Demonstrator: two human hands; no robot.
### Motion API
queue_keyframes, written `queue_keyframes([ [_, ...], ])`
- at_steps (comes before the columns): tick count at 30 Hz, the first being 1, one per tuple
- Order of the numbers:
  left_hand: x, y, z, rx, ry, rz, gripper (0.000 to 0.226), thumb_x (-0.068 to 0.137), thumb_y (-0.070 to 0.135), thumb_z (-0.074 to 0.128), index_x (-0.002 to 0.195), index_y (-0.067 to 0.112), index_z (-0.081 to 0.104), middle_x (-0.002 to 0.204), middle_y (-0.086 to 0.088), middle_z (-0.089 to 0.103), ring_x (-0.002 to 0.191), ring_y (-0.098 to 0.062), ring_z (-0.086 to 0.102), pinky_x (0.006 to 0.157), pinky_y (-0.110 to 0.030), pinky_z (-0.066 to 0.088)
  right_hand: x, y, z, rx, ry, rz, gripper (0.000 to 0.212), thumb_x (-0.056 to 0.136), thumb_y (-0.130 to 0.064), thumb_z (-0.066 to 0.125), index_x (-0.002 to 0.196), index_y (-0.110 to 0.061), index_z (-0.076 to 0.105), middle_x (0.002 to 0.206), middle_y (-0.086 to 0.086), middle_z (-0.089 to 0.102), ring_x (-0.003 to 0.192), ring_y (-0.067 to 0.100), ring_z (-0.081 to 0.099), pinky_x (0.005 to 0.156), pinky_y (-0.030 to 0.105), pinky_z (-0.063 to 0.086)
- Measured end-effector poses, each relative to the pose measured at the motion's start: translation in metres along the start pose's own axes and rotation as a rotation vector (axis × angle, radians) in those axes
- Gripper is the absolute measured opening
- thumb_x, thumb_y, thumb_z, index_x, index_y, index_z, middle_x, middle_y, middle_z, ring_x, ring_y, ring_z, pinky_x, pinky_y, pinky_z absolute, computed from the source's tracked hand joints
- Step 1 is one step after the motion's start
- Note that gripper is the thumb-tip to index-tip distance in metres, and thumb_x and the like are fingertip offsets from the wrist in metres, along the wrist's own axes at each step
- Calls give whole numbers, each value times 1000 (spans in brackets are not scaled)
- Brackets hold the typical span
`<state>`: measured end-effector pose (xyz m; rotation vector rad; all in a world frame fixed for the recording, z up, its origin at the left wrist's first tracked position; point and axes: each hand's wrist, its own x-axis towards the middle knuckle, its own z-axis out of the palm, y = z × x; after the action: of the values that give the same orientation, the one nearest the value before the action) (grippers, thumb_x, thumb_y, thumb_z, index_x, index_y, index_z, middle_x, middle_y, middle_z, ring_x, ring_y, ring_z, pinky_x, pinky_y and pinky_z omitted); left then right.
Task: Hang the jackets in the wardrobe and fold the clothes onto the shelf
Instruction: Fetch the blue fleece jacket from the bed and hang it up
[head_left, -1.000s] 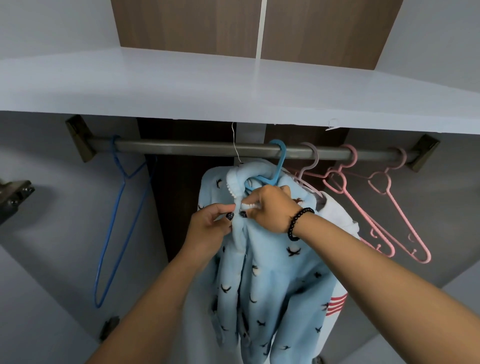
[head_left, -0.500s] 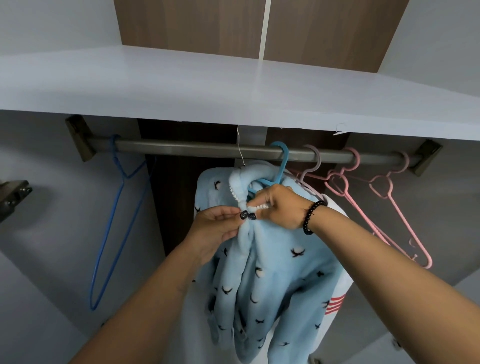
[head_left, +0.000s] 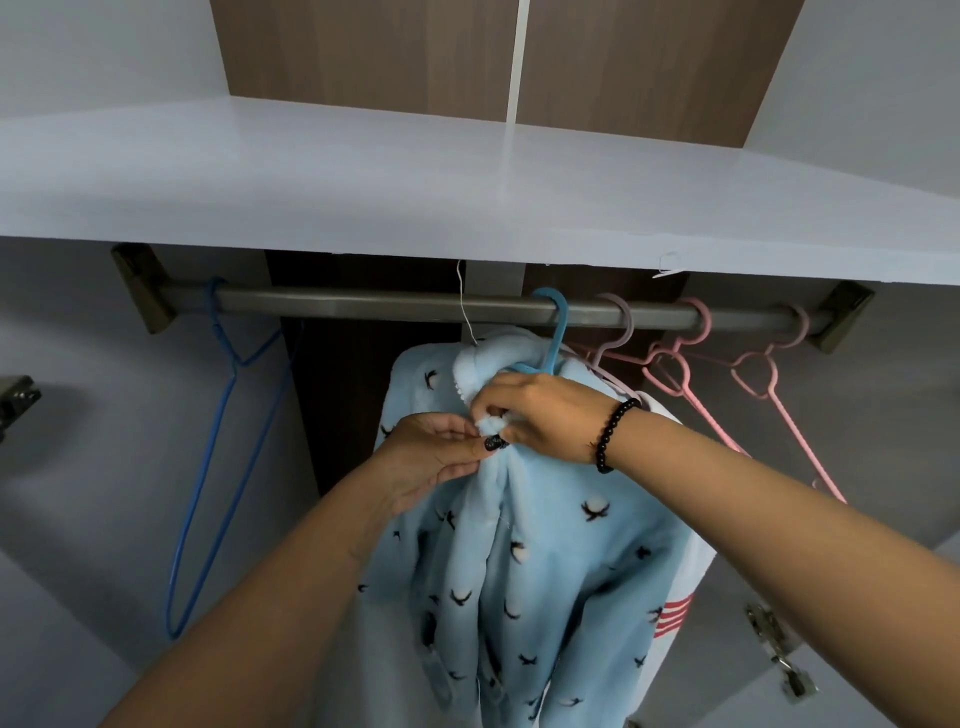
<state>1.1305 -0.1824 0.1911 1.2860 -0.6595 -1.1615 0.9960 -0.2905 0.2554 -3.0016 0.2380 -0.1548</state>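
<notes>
While the light-blue fleece jacket (head_left: 519, 545) already hangs from the teal hanger (head_left: 551, 338) on the rail (head_left: 389, 304), work is seen only at its collar. The jacket sits at frame centre, long axis vertical, dropping toward 6 o'clock from the hook.

Left hand (head_left: 431, 460): fingers curled, fabric of the front edge pinched, a dark button (head_left: 496, 442) at its fingertips. Right hand (head_left: 545, 415): curled over the collar from 2 o'clock, a tuft of the opposite fleece edge pinched. Both hands meet just below the hanger neck, touching or nearly so; whether the button is through its hole cannot be told.

Key relation: the button lies at the 3 o'clock side of the left hand and the 8 o'clock side of the right hand, between the two. The left hand is judged nearer to it, so the button would be pushed toward 3 o'clock while the right hand holds the placket.

A white garment with red stripes (head_left: 675, 608) hangs just behind, at 4 o'clock. Bare hangers noted: a blue wire hanger (head_left: 218, 441) at 9 o'clock, pink hangers (head_left: 691, 395) at 3 o'clock. No folded clothes are seen on the shelf (head_left: 363, 197) at 12 o'clock; folding is judged not yet done.
</notes>
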Motion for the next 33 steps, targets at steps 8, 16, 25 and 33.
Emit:
queue_keyframes([
  [8, -4, -7, -3, -58, -37, -5, 11, 81, -1, 69, 87, 8, 69, 85, -4, 74, 80, -10, 71, 71, -21, 56, -6, 11, 11, -195, -58, -117, 35, 95, -17, 48, 130, -16, 46, 113, 7, 48, 86, 31, 58, 69, 43, 51],
  [16, -6, 3, -5, 107, -85, 87, 8, 86, 3, 65, 92, 8, 70, 89, -6, 75, 85, -14, 71, 74, -22, 57, -19, 21, 25, -89, 148, -221, 28, 94, -27, 38, 121, -20, 40, 101, 7, 51, 77, 26, 56, 59, 42, 53],
  [25, -3, 9, 0, 802, -152, 425, 8, 96, 10, 50, 94, 14, 56, 89, -5, 61, 81, -14, 56, 77, -29, 48, -29, 23, 32, -113, 266, -246, 26, 96, -20, 40, 114, -8, 55, 93, 11, 55, 69, 26, 55, 58, 36, 52],
  [33, 1, 6, -2, 702, -230, 451, 16, 95, 19, 48, 92, 4, 55, 80, -21, 53, 73, -17, 46, 70, -33, 42, -27, 26, 39, -140, 453, -326, 14, 95, -13, 44, 108, -14, 50, 88, 11, 59, 65, 25, 53, 58, 36, 50],
])
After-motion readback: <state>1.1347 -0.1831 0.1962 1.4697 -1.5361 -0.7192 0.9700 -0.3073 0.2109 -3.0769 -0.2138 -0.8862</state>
